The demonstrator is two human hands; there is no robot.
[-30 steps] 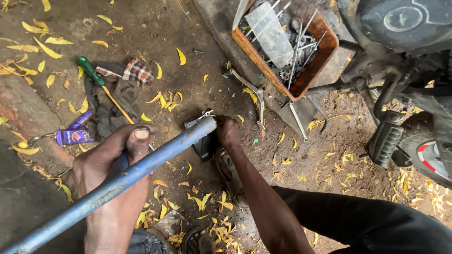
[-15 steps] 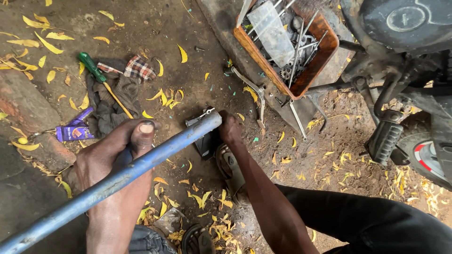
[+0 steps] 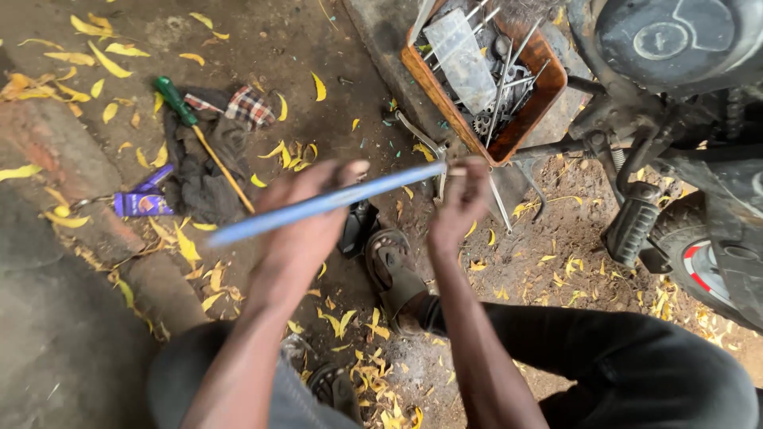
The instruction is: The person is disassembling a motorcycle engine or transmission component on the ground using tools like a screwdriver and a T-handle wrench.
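A blue pipe was gripped in the closed left hand near its middle and pinched at its far end by the right hand, just below a tray of tools.

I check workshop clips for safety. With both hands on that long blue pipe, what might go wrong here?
The blue pipe is blurred in the left hand and right hand; its end sits close to the tool tray and might knock it. A sandalled foot lies right below, exposed if the pipe drops.
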